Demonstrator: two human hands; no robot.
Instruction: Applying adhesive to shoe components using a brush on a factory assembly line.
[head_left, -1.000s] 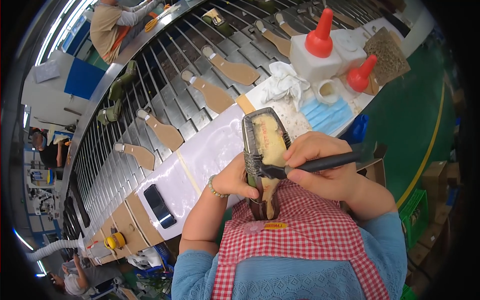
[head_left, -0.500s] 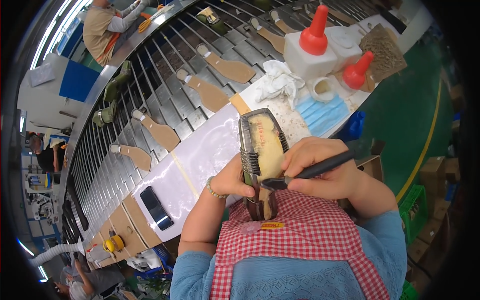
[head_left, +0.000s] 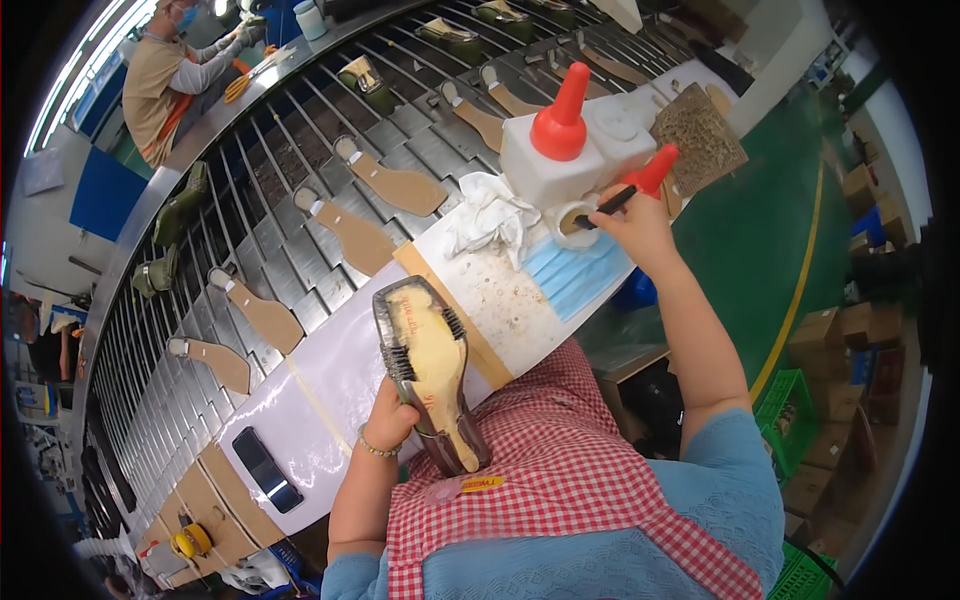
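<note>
My left hand [head_left: 390, 420] is closed around a dark shoe upper on a last [head_left: 432, 350], held bottom up against my apron. Its underside is pale cream in the middle, with pleated dark edges folded over the rim. My right hand [head_left: 640, 230] reaches out to the far right, gripping a black-handled brush [head_left: 610, 205]. The brush's tip is down in a small white glue pot [head_left: 572, 225] and is hidden there. Beside the pot stand a white square bottle [head_left: 550, 150] with a red nozzle and a smaller red nozzle cap [head_left: 655, 168].
A white rag [head_left: 490, 220] and a blue face mask [head_left: 580, 270] lie near the pot. Tan insoles [head_left: 390, 180] rest across the metal slat conveyor [head_left: 290, 230]. A phone [head_left: 266, 470] lies on the left of the bench. Across the conveyor sits a co-worker [head_left: 165, 80].
My right hand has moved the brush from the shoe upper out to the glue pot. My left hand still holds the shoe upper, and the whole view has shifted.
</note>
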